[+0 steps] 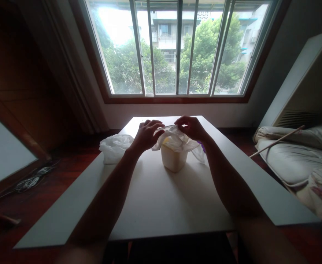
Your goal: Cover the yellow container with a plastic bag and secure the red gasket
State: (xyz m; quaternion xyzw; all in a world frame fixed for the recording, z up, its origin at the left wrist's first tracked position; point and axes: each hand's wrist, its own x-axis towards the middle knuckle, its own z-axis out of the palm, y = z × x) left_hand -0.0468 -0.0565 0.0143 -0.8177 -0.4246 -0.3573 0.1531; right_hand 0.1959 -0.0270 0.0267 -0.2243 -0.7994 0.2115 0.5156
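Note:
A small cream-coloured bin (pixel 174 158) stands upright on the white table. A thin translucent plastic bag (pixel 174 139) lies over its mouth and hangs down outside its rim. At the bin's far left, my left hand (pixel 149 135) has the bag's edge between thumb and fingers. My right hand (pixel 191 128) pinches the bag at the far right, with its fingers curled in. Behind my right wrist, a purple thing (pixel 202 146) shows in part; I cannot make out what it is.
White plastic (pixel 116 145) sits bunched on the left of the table (pixel 174 209), beyond my left forearm. A cushioned seat (pixel 284 157) with a thin stick (pixel 276 142) across it stands at the right. Cables (pixel 30 181) lie on the floor at left. A window (pixel 177 51) is ahead.

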